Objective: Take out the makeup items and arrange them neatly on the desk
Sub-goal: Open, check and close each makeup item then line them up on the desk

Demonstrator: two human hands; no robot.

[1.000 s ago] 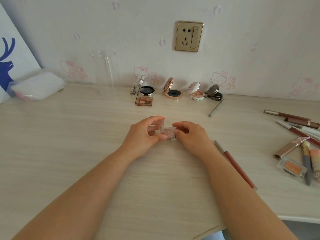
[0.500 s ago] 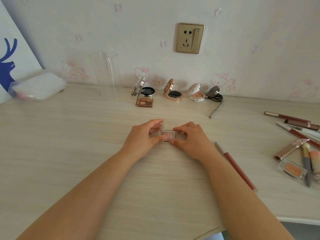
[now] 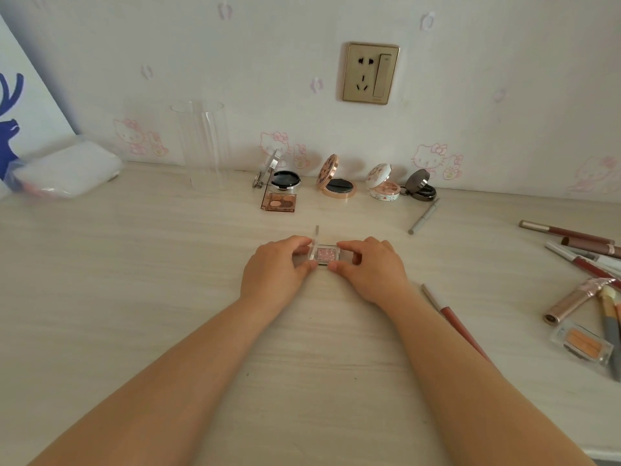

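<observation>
A small clear eyeshadow case [image 3: 325,255] with a pink glitter pan lies on the desk [image 3: 134,280] at the centre, its transparent lid standing upright on the left side. My left hand [image 3: 275,269] pinches the lid side with thumb and fingers. My right hand [image 3: 368,267] pinches the right side of the case. Several open compacts stand in a row by the wall: a brown eyeshadow palette [image 3: 279,201], a silver compact [image 3: 284,181], a rose-gold compact [image 3: 337,186], a white floral compact [image 3: 384,190] and a dark one [image 3: 420,189].
A clear tall cup [image 3: 205,146] and a white pouch [image 3: 67,171] sit at the back left. A grey pencil [image 3: 424,216] lies right of the compacts. A red liner pencil [image 3: 452,319] lies by my right forearm. Lip pencils, tubes and an orange blush case [image 3: 583,343] crowd the right edge.
The case has gone from held slightly above the desk to resting flat on it, a little further from me. Its lid now stands upright. Both hands stay on it.
</observation>
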